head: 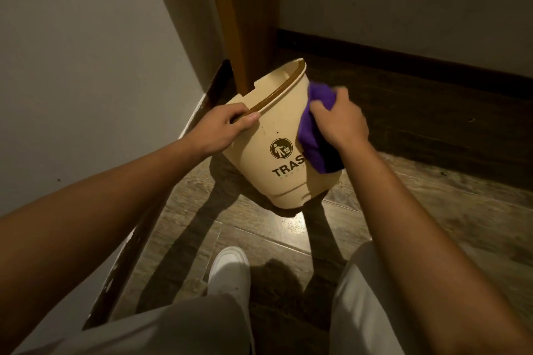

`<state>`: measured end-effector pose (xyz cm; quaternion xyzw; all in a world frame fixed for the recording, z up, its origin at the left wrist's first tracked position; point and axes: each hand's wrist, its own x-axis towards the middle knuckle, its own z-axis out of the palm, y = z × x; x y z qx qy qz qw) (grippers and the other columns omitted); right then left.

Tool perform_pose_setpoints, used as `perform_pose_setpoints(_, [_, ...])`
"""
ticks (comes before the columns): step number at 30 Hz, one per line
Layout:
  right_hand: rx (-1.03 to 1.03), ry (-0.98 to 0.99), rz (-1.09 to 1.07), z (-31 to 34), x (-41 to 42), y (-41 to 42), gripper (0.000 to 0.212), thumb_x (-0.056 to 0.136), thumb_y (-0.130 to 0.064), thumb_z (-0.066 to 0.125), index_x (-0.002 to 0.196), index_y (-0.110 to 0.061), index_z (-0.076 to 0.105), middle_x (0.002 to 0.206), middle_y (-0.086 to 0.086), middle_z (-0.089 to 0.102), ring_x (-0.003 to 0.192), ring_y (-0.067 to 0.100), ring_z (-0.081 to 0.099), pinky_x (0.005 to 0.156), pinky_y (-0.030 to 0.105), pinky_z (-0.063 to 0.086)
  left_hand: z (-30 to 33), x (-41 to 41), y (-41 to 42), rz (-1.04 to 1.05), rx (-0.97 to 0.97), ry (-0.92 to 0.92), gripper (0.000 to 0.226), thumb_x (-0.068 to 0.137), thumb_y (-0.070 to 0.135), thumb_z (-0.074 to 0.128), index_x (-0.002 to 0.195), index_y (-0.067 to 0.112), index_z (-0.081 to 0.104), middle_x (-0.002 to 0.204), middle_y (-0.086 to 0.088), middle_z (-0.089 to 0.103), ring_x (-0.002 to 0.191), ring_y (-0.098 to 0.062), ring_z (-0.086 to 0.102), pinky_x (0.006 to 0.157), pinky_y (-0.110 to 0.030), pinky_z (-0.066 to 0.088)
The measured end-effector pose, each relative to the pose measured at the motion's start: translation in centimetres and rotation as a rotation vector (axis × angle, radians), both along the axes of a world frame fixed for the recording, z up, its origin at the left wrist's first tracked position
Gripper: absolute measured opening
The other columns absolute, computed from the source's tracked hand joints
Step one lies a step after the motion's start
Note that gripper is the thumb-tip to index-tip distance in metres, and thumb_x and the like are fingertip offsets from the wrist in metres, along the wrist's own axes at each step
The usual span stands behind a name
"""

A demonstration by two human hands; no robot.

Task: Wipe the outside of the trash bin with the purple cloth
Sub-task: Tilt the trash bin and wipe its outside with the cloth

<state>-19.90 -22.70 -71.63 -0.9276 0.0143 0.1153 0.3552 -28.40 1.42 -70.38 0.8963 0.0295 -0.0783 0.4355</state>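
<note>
Both hands are on the bin, apart from each other; the left hand [220,130] curls its fingers over the brown rim and pinches it with the thumb on the outer wall, while the right hand [341,121] clutches the purple cloth [315,138] and holds it against the bin's right side. Nearest of all, light trouser legs [184,326] and a white shoe [229,274] stand on the wood-look floor [403,210]; just beyond them the beige trash bin [277,130] is tilted, its mouth leaning away toward the corner, its base near the floor over a bright reflection; its front bears a round litter symbol and dark lettering partly covered by the cloth. Behind the bin a wooden post [239,23] rises in the corner between a pale wall [86,66] on the left and another with a dark skirting board [403,60] at the back.
</note>
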Motion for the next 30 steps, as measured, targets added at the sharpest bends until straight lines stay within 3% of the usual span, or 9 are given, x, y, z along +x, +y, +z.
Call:
perform_pose_setpoints(4, [-0.136,0.158,-0.152,-3.8,-1.6,-0.8,0.056,0.102,-0.053,0.045,0.147,-0.020,0.037,0.122,0.007,0.060,0.099,0.028,0.061,0.088,0.046,0.053,-0.3,-0.1,1.0,0.080,0.003,0.000,0.033,0.102,0.046,0.050,0.109,0.019,0.068,0.105,0.004,0.065,0.097,-0.011,0.058,0.073,-0.029,0.041])
perform_pose_setpoints(7, [-0.137,0.209,-0.216,-3.9,-1.4,-1.7,0.065,0.099,-0.053,0.056,0.151,-0.021,0.032,0.128,0.009,0.058,0.106,0.033,0.062,0.090,0.048,0.053,-0.2,-0.1,1.1,0.102,0.024,0.005,0.029,0.102,0.047,0.050,0.106,0.024,0.067,0.100,0.009,0.064,0.093,-0.008,0.058,0.070,-0.028,0.040])
perform_pose_setpoints(11, [0.105,0.077,-0.242,-1.8,-1.1,-1.2,0.066,0.094,-0.056,0.062,0.145,-0.022,0.036,0.124,0.002,0.053,0.108,0.028,0.061,0.095,0.050,0.055,0.0,0.4,0.3,0.075,0.124,0.004,0.034,0.103,0.046,0.049,0.104,0.017,0.067,0.095,0.002,0.065,0.087,-0.012,0.059,0.068,-0.027,0.044])
perform_pose_setpoints(14, [0.235,-0.062,-0.185,0.5,-1.2,1.0,0.064,0.094,-0.062,0.059,0.143,-0.024,0.043,0.131,0.000,0.050,0.107,0.019,0.057,0.091,0.039,0.053,0.3,0.7,-0.6,0.060,0.145,0.000,0.034,0.103,0.043,0.051,0.105,0.013,0.067,0.091,0.006,0.062,0.084,-0.006,0.057,0.064,-0.021,0.040])
perform_pose_setpoints(18, [0.363,-0.163,-0.216,1.7,-1.7,4.9,0.058,0.097,-0.063,0.055,0.139,-0.024,0.050,0.140,-0.001,0.045,0.101,0.009,0.055,0.077,0.024,0.046,0.7,0.9,-0.8,0.073,0.081,0.043,0.037,0.103,0.042,0.052,0.105,0.007,0.066,0.098,-0.010,0.065,0.084,-0.017,0.060,0.068,-0.026,0.045])
perform_pose_setpoints(20, [0.376,-0.174,-0.209,1.4,-2.1,6.7,0.058,0.098,-0.062,0.053,0.141,-0.023,0.050,0.146,0.000,0.043,0.108,0.012,0.056,0.080,0.024,0.044,0.8,0.7,-0.9,0.096,0.004,0.080,0.038,0.104,0.041,0.050,0.103,0.005,0.065,0.098,-0.014,0.066,0.086,-0.023,0.062,0.071,-0.031,0.046])
perform_pose_setpoints(23, [0.397,-0.234,-0.183,0.3,-3.4,8.8,0.061,0.102,-0.057,0.049,0.153,-0.023,0.043,0.156,0.002,0.040,0.128,0.020,0.052,0.090,0.028,0.041,1.0,0.4,-1.3,0.143,-0.024,0.062,0.040,0.105,0.038,0.048,0.100,0.001,0.062,0.088,-0.012,0.064,0.078,-0.019,0.058,0.069,-0.034,0.044])
perform_pose_setpoints(26, [0.332,-0.305,-0.140,-1.4,-5.2,10.0,0.063,0.103,-0.053,0.046,0.161,-0.033,0.029,0.166,-0.001,0.035,0.148,0.029,0.035,0.110,0.043,0.039,0.9,0.3,-2.0,0.182,-0.020,0.024,0.041,0.106,0.038,0.046,0.098,0.002,0.064,0.087,-0.015,0.065,0.074,-0.016,0.055,0.067,-0.034,0.042])
perform_pose_setpoints(30, [0.316,-0.346,-0.101,-2.5,-6.4,10.7,0.061,0.104,-0.053,0.042,0.161,-0.041,0.024,0.171,-0.001,0.025,0.157,0.036,0.017,0.120,0.056,0.028,0.5,0.4,-2.7,0.217,-0.054,0.021,0.033,0.107,0.038,0.044,0.100,0.013,0.065,0.088,-0.002,0.067,0.079,-0.011,0.061,0.066,-0.026,0.044])
